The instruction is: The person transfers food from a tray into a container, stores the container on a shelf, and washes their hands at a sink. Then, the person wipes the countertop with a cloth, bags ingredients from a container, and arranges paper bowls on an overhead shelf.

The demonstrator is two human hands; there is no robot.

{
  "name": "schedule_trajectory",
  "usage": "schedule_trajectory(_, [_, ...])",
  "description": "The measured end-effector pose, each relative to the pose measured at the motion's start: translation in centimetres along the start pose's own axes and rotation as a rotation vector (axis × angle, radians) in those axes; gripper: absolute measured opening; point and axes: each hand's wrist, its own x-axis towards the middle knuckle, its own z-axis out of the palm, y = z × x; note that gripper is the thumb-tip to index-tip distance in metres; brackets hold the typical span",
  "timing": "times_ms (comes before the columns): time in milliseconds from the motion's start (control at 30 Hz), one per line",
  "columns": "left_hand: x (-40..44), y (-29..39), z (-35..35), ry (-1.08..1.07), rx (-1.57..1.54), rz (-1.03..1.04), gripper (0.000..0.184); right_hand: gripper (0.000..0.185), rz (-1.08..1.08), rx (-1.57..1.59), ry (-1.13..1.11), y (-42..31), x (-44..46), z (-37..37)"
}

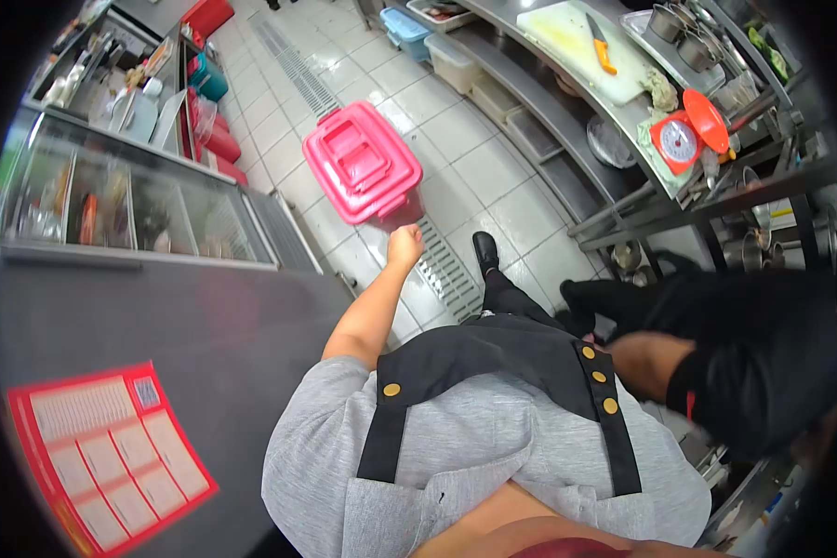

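Wet-looking kitchen tiles (456, 177); we see our left hand (405, 245) curled closed, seemingly gripping the near end of the pink bin (363, 163) standing over the drain grate (449, 274); right hand out of view; one-handed hold could slip

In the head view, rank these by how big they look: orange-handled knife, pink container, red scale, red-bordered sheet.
1. red-bordered sheet (probably helped by nearness to the camera)
2. pink container
3. red scale
4. orange-handled knife
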Motion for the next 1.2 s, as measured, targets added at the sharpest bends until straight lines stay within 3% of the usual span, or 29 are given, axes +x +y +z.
schedule_trajectory(100, [10.5,2.5,0.3,0.07,-0.123,0.071,0.007,0.039,-0.009,0.032,-0.001,-6.8,2.3,0.1])
schedule_trajectory(133, [13.9,2.5,0.1,0.028,-0.092,0.004,0.007,0.039,-0.016,0.037,-0.004,-9.1,3.5,-0.2])
schedule_trajectory(167, [16.5,2.2,0.0,-0.018,-0.063,-0.071,0.016,0.039,-0.03,0.037,-0.014,-11.4,4.7,-0.4])
schedule_trajectory(200, [17.8,1.9,-0.5,0.01,0.006,0.087,0.06,0.038,-0.048,0.032,-0.023,-13.3,6.3,-0.8])
schedule_trajectory(233, [18.3,3.2,-2.5,0.016,-0.001,0.075,0.06,0.038,-0.075,0.026,-0.037,-15.2,7.9,-1.1])
schedule_trajectory(300, [18.5,7.7,-9.7,-0.292,0.273,-0.575,0.1,0.037,-0.171,0.014,-0.08,-19.3,12.3,-1.8])
schedule_trajectory(367, [21.7,-1.6,-9.8,-0.692,0.381,-0.567,0.112,0.036,-0.376,0.032,-0.157,-23.9,18.3,-2.1])
schedule_trajectory(400, [21.2,-3.1,-10.9,-0.566,0.433,-0.763,0.103,0.036,-0.496,0.054,-0.213,-27.0,21.1,-2.2])
schedule_trajectory(467, [19.5,-7.3,-12.7,-0.398,0.197,-1.261,0.086,0.035,-0.662,0.08,-0.316,-36.4,23.4,-2.0])
schedule_trajectory(567, [17.7,-12.2,-16.6,-0.436,0.205,-1.538,0.061,0.04,-0.351,0.078,-0.228,-56.7,17.9,0.1])
schedule_trajectory(633, [14.5,-18.2,-16.1,-0.532,0.312,-1.304,0.048,0.045,-0.506,-0.052,-0.274,-65.8,22.2,2.8])
schedule_trajectory(700, [14.6,-25.1,-13.3,-0.432,0.165,-1.505,0.048,0.047,-0.449,-0.175,-0.356,-77.3,18.3,4.7])
schedule_trajectory(733, [15.7,-26.3,-13.1,-0.426,0.136,-1.539,0.043,0.048,-0.494,-0.064,-0.423,-81.3,19.3,6.4])
schedule_trajectory(767, [18.5,-26.5,-13.2,-0.461,0.151,-1.474,0.038,0.048,-0.527,-0.067,-0.425,-86.4,19.8,8.3])
schedule_trajectory(833, [27.2,-26.5,-12.1,-0.525,0.29,-1.079,0.031,0.048,-0.558,-0.138,-0.502,-94.2,19.2,11.4])
schedule_trajectory(900, [40.8,-27.3,-10.3,-0.401,0.347,-0.725,0.028,0.05,-0.61,-0.275,-0.513,-102.0,19.3,14.6])
schedule_trajectory(967, [57.6,-27.8,-7.6,0.103,-0.519,-0.873,0.028,0.053,-0.796,-0.386,-0.677,-108.4,22.1,18.8])
schedule_trajectory(1000, [67.1,-27.5,-7.7,-0.091,0.12,-0.326,0.026,0.053,-0.802,-0.399,-0.691,-111.8,21.9,19.8])
schedule_trajectory(1033, [75.9,-23.4,-8.5,0.064,-0.431,-0.636,0.029,0.053,-0.684,-0.358,-0.725,-115.1,21.2,21.0])
schedule_trajectory(1067, [81.2,-17.8,-13.3,0.106,-0.396,-0.26,0.038,0.053,-0.563,-0.322,-0.757,-118.7,19.9,22.3])
schedule_trajectory(1100, [85.9,-11.5,-19.4,0.023,-0.301,-0.129,0.04,0.053,-0.561,-0.348,-0.775,-122.4,18.4,23.1])
schedule_trajectory(1133, [90.6,-8.3,-22.5,-0.007,-0.108,-0.029,0.04,0.051,-0.542,-0.383,-0.759,-126.1,16.8,23.7])
schedule_trajectory(1200, [98.1,-4.5,-26.8,0.015,-0.071,0.072,0.033,0.05,-0.523,-0.471,-0.774,-132.5,17.7,27.0])
